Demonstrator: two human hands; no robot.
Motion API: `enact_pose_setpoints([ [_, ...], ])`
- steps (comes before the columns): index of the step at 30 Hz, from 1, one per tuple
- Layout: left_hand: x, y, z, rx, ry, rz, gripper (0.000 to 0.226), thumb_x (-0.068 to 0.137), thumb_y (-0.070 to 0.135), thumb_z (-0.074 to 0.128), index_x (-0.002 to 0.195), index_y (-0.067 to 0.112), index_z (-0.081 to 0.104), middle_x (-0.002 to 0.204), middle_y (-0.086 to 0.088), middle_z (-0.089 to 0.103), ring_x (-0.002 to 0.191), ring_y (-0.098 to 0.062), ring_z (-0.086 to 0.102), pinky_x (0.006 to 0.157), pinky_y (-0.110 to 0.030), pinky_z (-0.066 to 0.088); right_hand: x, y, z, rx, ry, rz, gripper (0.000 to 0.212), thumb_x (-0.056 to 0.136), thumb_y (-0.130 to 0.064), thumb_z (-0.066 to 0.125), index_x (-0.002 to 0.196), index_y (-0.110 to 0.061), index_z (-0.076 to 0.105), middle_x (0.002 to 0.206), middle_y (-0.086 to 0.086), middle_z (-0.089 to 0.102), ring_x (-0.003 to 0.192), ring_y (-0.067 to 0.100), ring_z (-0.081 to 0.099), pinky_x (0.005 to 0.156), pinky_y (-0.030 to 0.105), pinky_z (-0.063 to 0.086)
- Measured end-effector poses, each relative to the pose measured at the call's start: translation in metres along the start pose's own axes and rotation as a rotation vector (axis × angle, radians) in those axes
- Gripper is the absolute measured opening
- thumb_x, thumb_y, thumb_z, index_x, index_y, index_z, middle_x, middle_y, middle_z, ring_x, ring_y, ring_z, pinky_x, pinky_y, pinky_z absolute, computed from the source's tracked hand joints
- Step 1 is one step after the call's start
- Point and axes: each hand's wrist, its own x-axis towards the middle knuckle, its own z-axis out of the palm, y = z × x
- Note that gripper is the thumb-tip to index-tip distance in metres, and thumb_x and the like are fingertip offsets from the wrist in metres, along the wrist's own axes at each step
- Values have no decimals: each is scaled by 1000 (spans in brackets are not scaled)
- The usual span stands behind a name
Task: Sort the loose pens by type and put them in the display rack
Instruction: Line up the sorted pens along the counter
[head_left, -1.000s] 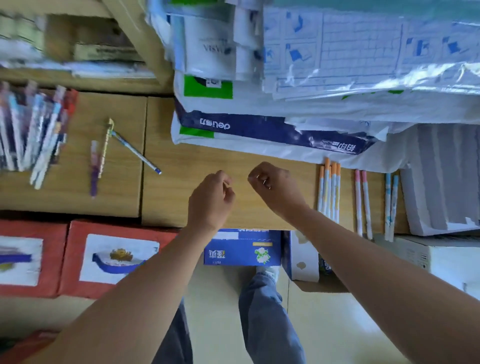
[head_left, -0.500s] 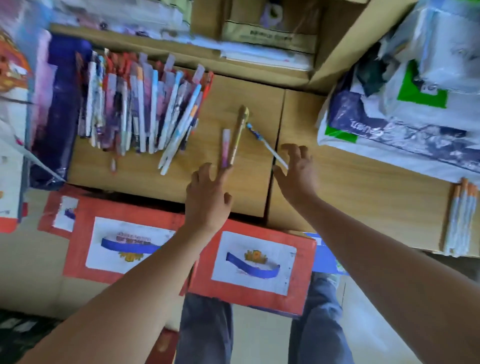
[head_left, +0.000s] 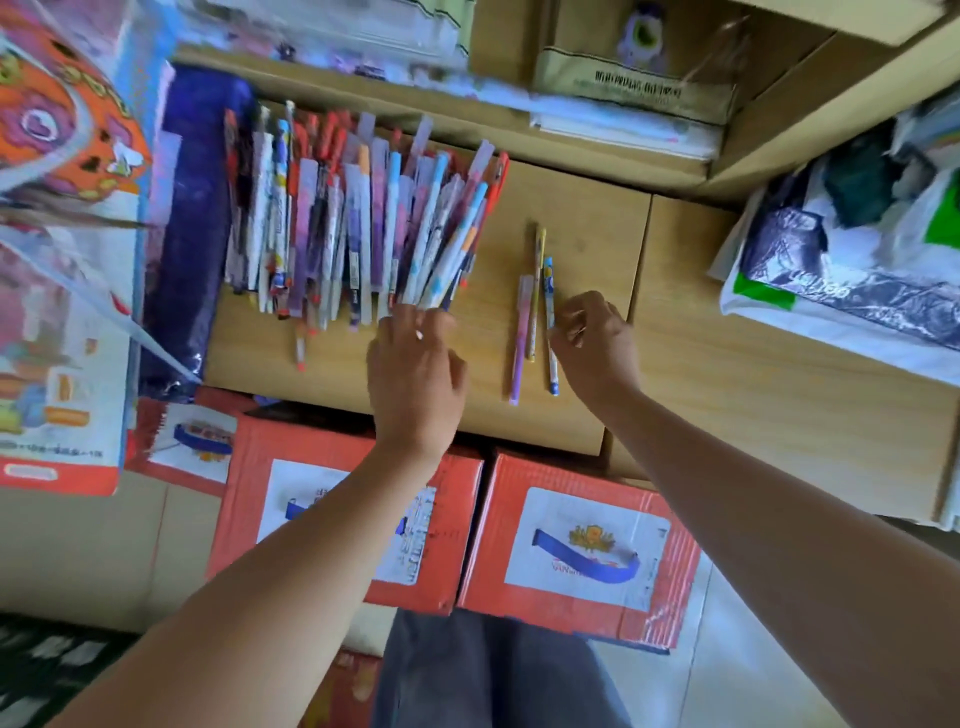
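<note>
The slim blue-and-white pen (head_left: 548, 280) has swung from its slant to lie straight beside the yellow pen (head_left: 537, 291) and the purple pen (head_left: 521, 332), running toward the front edge of the light wooden surface (head_left: 576, 218). The right hand (head_left: 595, 345) pinches it with curled fingers. The left hand (head_left: 415, 374) has shifted to the fanned pile of loose pens (head_left: 363, 228) at the surface's left end. Its bent fingers meet their near ends, but I cannot tell whether it grips any.

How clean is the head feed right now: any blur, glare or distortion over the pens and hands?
Head view: motion blur smears the shelf stock and softens the pen pile; the three loose pens, left hand and right hand read fairly sharp; glare streaks the plastic wrap at upper right; wide-angle bending at the edges; light even, shadows faint.
</note>
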Motion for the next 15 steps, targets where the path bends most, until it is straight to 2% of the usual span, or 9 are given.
enact_pose_setpoints([
  [3, 10, -12, -5, -52, 95, -169, 26, 75, 10, 66, 99, 10, 58, 98, -13, 57, 91, -33, 56, 66, -39, 46, 12, -20, 2, 49, -14, -40, 19, 84, -14, 64, 103, -13, 61, 93, 2, 60, 78, 15, 55, 66, 28, 43],
  [6, 12, -20, -7, -91, 50, -254, 24, 80, 18, 70, 99, 12, 57, 97, -8, 61, 89, -29, 59, 60, -36, 45, 27, -47, 10, 121, -65, -100, 24, 84, -14, 66, 108, -11, 61, 89, 1, 59, 76, 15, 53, 67, 24, 38],
  [8, 13, -24, -7, -101, 11, -320, 23, 83, 26, 69, 101, 16, 59, 96, -2, 64, 90, -25, 60, 60, -35, 46, 37, -63, 17, 157, -114, -107, 28, 86, -18, 65, 113, -13, 60, 87, 0, 59, 76, 15, 55, 67, 25, 40],
  [12, 15, -34, -5, -80, -27, -361, 17, 86, 33, 67, 99, 22, 65, 97, 6, 68, 89, -19, 63, 63, -32, 49, 56, -84, 34, 213, -173, -35, 33, 89, -24, 63, 120, -19, 55, 82, -3, 60, 74, 22, 62, 61, 31, 46],
  [15, 17, -39, -3, -97, -44, -365, 15, 86, 33, 67, 99, 25, 66, 92, 9, 71, 84, -16, 66, 63, -34, 53, 65, -92, 43, 211, -138, 7, 31, 87, -22, 63, 114, -16, 51, 74, -2, 61, 69, 23, 61, 58, 31, 45],
])
